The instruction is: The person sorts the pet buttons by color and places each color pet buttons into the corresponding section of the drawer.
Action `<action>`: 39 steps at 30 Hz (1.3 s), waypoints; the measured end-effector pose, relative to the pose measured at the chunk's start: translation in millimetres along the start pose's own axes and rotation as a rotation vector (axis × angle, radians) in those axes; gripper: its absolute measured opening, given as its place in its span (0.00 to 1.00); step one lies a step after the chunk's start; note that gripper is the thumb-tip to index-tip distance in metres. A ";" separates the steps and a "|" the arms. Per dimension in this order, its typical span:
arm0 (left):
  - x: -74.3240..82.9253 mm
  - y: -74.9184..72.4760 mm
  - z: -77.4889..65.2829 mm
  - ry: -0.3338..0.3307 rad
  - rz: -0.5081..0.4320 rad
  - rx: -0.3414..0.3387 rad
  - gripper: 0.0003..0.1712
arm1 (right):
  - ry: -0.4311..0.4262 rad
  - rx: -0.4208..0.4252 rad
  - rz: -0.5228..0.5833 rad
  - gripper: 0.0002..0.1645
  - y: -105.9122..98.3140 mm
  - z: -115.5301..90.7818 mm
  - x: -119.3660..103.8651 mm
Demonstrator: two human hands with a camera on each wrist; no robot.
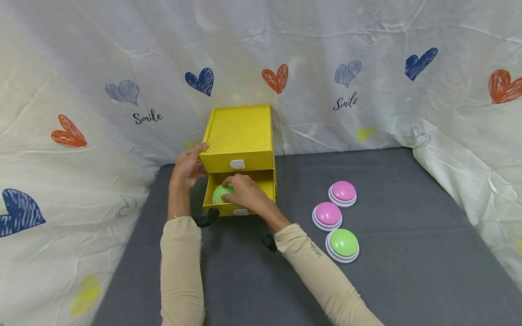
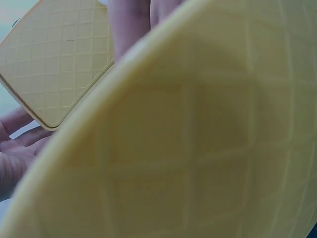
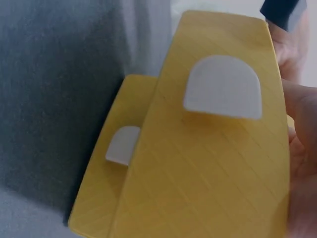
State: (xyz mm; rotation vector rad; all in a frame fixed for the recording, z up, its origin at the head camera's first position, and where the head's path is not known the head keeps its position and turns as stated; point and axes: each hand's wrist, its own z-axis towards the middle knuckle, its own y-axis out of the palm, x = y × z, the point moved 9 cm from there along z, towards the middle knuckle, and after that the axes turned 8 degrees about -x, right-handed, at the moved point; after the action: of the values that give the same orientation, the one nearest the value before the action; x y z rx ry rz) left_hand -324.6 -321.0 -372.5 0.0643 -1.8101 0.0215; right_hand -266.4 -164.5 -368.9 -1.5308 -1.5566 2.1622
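A yellow drawer box (image 1: 240, 129) stands against the back curtain, with one drawer (image 1: 267, 183) pulled out below its top front. My right hand (image 1: 246, 192) reaches into that drawer, fingers and thumb curled round a green dome button (image 1: 220, 194) with a white base. The palm covers part of the button. My left hand (image 1: 187, 167) rests against the box's left side, one fingertip on the top front corner and the others along the side. In the right wrist view, the pulled-out drawer's white handle (image 3: 223, 87) faces the camera, and another drawer front (image 3: 99, 198) sits lower behind it.
Two pink dome buttons (image 1: 342, 191) and another green dome button (image 1: 343, 243) lie on the grey cloth (image 1: 408, 271) to the right. A white curtain (image 1: 310, 54) printed with hearts hangs behind and along both sides. Dark straps (image 1: 207, 218) sit at the wrists.
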 end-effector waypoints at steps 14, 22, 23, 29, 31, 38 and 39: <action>-0.4 0.6 0.0 0.022 -0.016 -0.004 0.42 | -0.122 0.172 0.036 0.18 -43.5 -51.2 -5.8; -2.5 -0.7 -0.3 0.000 -0.045 -0.015 0.44 | -0.128 0.287 -0.023 0.16 -71.0 -84.4 -3.1; -2.9 -0.3 -0.4 -0.001 -0.049 -0.018 0.44 | -0.125 0.301 -0.025 0.16 -74.3 -88.2 -1.4; -3.8 1.4 -0.1 0.001 -0.043 -0.014 0.42 | -0.032 0.318 -0.042 0.17 -85.3 -110.2 22.0; -3.6 1.5 0.3 -0.001 -0.040 -0.010 0.42 | 0.016 0.305 -0.048 0.18 -85.3 -117.4 34.5; -1.0 3.4 1.5 -0.006 -0.022 -0.013 0.45 | 0.165 0.283 -0.056 0.19 -81.4 -143.6 80.5; -0.9 3.4 1.5 -0.007 -0.019 -0.010 0.45 | 0.184 0.280 -0.063 0.19 -79.9 -147.6 86.2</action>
State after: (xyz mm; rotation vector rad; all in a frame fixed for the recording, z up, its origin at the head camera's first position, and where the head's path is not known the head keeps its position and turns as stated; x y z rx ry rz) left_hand -326.0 -317.6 -373.7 0.0744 -1.8166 -0.0016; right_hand -237.5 21.9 -365.3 -1.5169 -1.1738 2.0347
